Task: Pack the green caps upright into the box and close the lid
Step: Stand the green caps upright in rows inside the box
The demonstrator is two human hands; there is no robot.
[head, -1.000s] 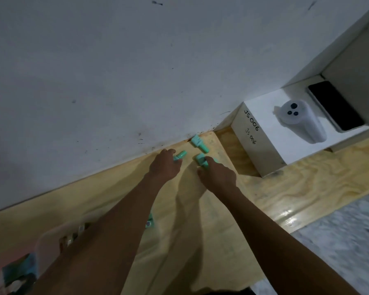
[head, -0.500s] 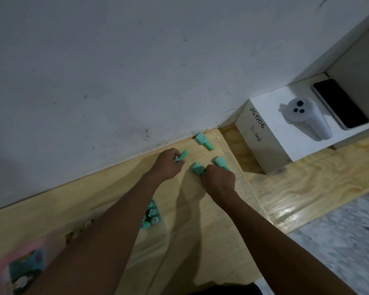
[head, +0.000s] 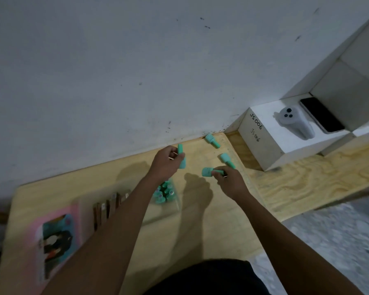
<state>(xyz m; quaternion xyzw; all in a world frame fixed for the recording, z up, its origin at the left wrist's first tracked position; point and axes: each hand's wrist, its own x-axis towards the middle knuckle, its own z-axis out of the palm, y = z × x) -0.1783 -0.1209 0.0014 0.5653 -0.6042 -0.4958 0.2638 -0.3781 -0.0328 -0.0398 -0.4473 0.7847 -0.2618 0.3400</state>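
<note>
Left hand [head: 165,161] is gripping one cap [head: 181,155], right hand [head: 228,180] pinching another [head: 209,172]; both are needing turning upright before entering the box [head: 175,206]

— What do we have behind the desk [head: 211,231]?

— A pale plastered wall [head: 136,71], scuffed with small dark marks, meeting the desk's far edge. The desk is light plywood with a rounded far-left corner.

— And to the right of it?

— We see a lower plywood shelf [head: 307,177] past the desk's right edge, carrying a white block [head: 264,150] with "JS006" handwritten on its side. Pale tiles [head: 360,71] fill the far-right corner.

— The floor?

— Grey speckled stone [head: 328,241] at lower right. We find the light dim, with soft shadows on the wood.
</note>
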